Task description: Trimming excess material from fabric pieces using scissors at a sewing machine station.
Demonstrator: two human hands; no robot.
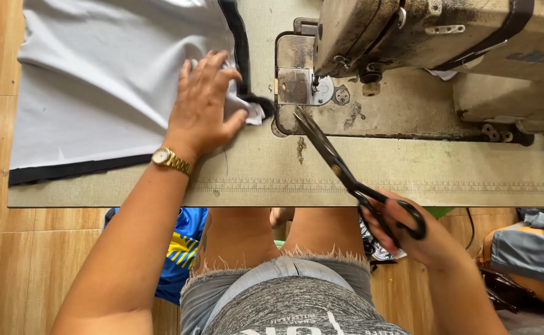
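Note:
My left hand (205,105) lies flat, fingers spread, on a piece of white cloth (98,80) with black trim (242,59), pressing its corner down just left of the sewing machine's needle plate (296,87). A gold watch is on that wrist. My right hand (408,232) grips the black handles of a pair of scissors (334,161). Their blades are nearly closed and point up-left toward the cloth's corner and the presser foot. The blade tips stop a little short of the cloth.
An old beige sewing machine (433,43) fills the top right of the worn table (408,174), which has a ruler printed along its front edge. Blue cloth (182,248) lies on the wooden floor beside my knees. A grey bag (532,248) sits at the right.

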